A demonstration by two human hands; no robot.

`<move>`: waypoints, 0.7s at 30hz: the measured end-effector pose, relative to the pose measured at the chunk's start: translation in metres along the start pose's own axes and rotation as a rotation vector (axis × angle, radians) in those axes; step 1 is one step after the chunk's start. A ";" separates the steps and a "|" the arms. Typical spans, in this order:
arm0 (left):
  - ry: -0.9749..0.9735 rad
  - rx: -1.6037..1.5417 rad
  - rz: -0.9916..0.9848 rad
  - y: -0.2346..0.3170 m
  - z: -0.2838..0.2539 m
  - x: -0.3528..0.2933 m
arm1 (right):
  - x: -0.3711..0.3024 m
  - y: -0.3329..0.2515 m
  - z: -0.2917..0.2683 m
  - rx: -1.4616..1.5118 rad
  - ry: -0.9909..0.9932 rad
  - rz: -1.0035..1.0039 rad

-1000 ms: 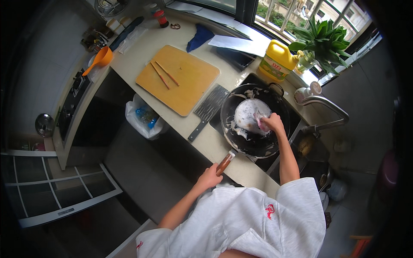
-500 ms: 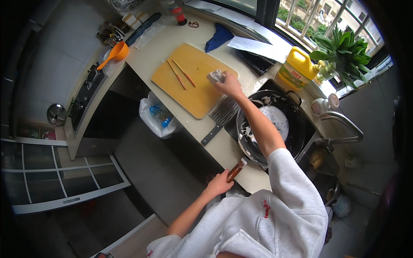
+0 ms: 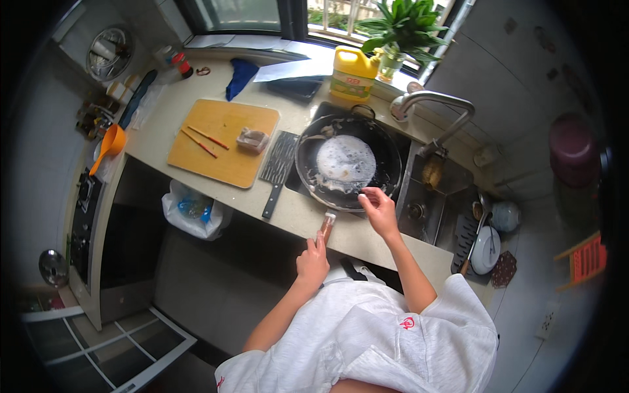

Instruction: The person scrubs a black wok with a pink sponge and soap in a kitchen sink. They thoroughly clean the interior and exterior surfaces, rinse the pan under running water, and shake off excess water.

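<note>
A black wok [image 3: 386, 150] with white suds in its middle rests over the sink area, pale scraps clinging to its sides. My left hand [image 3: 313, 263] is closed round the wok's brown handle [image 3: 327, 226]. Over the wok's near rim, my right hand [image 3: 380, 213] has its fingers bent and slightly apart, with nothing visible in them. A small greyish-brown block-shaped thing [image 3: 253, 139], pale and shiny on the outside, lies on the wooden cutting board [image 3: 229, 169]; its kind is unclear. A pair of chopsticks [image 3: 204, 140] lies on the board too.
A cleaver [image 3: 280, 160] lies between board and wok. Behind stand a yellow jug [image 3: 354, 73] and a potted plant [image 3: 396, 29]. The faucet [image 3: 452, 99] and sink [image 3: 419, 213] are to the right. At left are an orange ladle [image 3: 111, 143] and a lined bin [image 3: 196, 209].
My right hand has let go of the block-shaped thing on the board and come back to the wok's near rim. My left hand stays on the handle. The view has swung right.
</note>
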State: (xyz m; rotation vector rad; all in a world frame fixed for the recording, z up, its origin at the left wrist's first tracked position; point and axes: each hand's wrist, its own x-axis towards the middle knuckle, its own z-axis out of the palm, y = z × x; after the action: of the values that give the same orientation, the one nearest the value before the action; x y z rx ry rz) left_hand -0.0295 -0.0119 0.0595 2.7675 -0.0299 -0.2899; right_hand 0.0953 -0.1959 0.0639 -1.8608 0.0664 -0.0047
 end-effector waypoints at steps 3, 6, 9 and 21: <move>0.036 0.238 0.067 0.003 0.009 -0.001 | -0.012 0.005 -0.061 -0.119 0.200 0.011; 0.095 0.474 0.037 0.008 0.022 -0.003 | 0.000 0.005 -0.095 -0.212 0.235 -0.024; 0.133 0.532 0.015 0.005 0.026 -0.002 | 0.031 0.000 -0.104 -0.290 0.178 0.005; -0.195 -0.481 -0.359 -0.018 0.003 -0.002 | -0.057 0.040 0.067 0.675 -0.868 0.854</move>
State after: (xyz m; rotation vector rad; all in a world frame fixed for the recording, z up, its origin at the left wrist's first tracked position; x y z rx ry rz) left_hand -0.0325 0.0038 0.0505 2.2446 0.4336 -0.5750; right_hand 0.0387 -0.1403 0.0083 -0.9270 0.2165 1.2045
